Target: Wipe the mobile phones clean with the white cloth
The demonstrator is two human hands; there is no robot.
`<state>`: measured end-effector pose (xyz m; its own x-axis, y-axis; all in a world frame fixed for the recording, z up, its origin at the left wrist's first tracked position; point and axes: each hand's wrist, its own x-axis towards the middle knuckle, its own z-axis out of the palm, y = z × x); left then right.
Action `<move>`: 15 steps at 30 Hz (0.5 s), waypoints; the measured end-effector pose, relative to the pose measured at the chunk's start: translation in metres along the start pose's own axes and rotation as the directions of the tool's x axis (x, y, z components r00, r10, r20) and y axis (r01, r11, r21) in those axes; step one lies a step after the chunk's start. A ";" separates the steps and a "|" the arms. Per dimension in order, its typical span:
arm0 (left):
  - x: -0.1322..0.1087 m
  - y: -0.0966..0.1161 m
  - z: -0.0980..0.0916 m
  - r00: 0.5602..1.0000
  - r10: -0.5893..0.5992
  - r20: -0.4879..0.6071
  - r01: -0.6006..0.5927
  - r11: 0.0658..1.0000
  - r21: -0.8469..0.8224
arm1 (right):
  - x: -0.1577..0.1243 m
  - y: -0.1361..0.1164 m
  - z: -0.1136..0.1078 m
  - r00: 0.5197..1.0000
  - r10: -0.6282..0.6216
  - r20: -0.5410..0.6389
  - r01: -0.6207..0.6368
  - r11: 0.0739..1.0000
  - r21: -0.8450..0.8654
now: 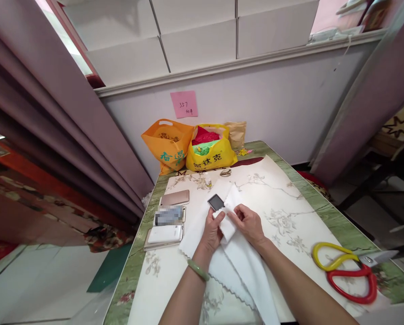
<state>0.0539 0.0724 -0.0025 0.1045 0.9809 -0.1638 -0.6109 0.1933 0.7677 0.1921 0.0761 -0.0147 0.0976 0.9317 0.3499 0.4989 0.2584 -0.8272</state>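
A small dark-screened device (216, 202) with a light rim pokes out of a white cloth (237, 262) near the middle of the table. My left hand (213, 229), with a green bangle above its wrist, holds the device's lower part through the cloth, thumb on top. Close on its right, my right hand (248, 223) pinches a fold of the same cloth. The cloth's scalloped edge hangs down between my forearms. Its folds hide the lower end of the device.
Several phones, one pinkish (175, 197) and one white (165, 234), lie at the left. Scissors (349, 271) rest at the front right. An orange bag (170, 140), a yellow bag (212, 155), a brown packet (236, 133) and glasses (225, 172) are at the back.
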 end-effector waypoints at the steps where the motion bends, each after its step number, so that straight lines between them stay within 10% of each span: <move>1: 0.000 -0.001 -0.001 1.000 0.001 -0.010 -0.001 1.000 0.002 | 0.000 0.000 -0.001 1.000 -0.012 0.021 0.011 1.000 0.029; 15: 0.003 -0.011 -0.006 0.995 0.087 -0.044 -0.089 0.995 -0.043 | -0.005 0.002 -0.004 0.999 0.030 0.019 -0.032 0.989 0.141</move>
<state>0.0560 0.0729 -0.0149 0.0164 0.9922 -0.1238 -0.6506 0.1046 0.7522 0.1958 0.0708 -0.0164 0.0960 0.9437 0.3167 0.3687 0.2618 -0.8919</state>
